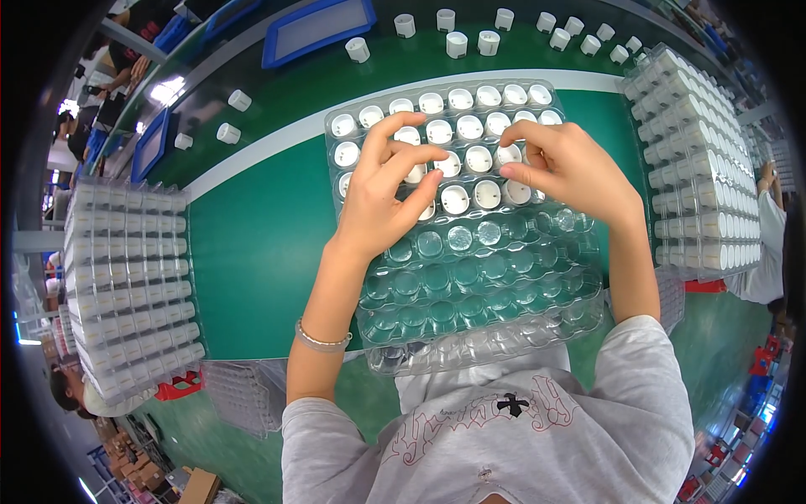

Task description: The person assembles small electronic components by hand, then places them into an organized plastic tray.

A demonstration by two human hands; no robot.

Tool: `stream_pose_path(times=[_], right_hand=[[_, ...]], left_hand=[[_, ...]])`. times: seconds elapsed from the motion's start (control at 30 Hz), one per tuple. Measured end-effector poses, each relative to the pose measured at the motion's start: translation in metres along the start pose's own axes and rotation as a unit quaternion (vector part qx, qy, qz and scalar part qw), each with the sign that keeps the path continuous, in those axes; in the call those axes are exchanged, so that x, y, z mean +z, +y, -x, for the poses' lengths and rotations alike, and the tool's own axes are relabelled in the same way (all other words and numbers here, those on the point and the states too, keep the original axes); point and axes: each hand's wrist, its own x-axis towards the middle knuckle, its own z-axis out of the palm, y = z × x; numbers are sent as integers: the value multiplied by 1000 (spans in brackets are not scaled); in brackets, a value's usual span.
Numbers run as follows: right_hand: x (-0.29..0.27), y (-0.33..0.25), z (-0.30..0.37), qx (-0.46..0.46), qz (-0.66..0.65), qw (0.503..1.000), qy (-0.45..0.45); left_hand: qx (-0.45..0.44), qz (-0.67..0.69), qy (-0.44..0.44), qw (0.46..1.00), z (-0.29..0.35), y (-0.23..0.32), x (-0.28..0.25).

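Left hand (379, 197): arched over the left half of the filled rows, thumb and fingers spread apart, apparently holding nothing; contact with the parts beneath hard to judge.
Right hand (579, 164): bent over the right half, thumb and index finger to either side of one white part (508, 154); impossible to say whether gripping, touching or just above.
White round parts (454, 199): seated in rows in the far pockets, between and beyond the hands, slotted faces up.
Clear tray (333, 141): lying on the green tabletop (260, 252), directly under both hands.
Near pockets (466, 270): see-through, unfilled, reaching past the near table edge; same tray or another beneath, unclear.
Step in hand: probably seating or straightening parts in the filled rows.
Next move: seems to call for light, level fingertip pressure, without tipping neighbouring parts or dragging the thin plastic.
Side stacks: loaded trays piled to the left (134, 286) and right (697, 160).
Far bench: loose white parts (456, 44) standing near a blue-rimmed tray (317, 32).
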Motion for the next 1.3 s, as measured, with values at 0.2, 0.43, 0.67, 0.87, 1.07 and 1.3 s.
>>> stream_pose_path(times=[0.2,0.43,0.67,0.87,1.07,1.3], right_hand=[[-3,31,-21,41,-47,996,63],[-29,189,-97,36,187,907,375],[-45,213,-128,138,202,946,211],[-40,194,-159,81,220,950,207],[-52,224,-178,151,164,961,161],[-17,70,-120,-10,-247,966,77]], left_hand=[[3,1,-2,1000,1,-2,-1],[5,0,-2,1000,-2,-1,0],[-42,42,-3,998,3,-2,-1],[-48,46,-4,998,5,-2,-2],[-28,48,-4,998,-1,-2,2],[-42,74,80,993,0,2,-1]])
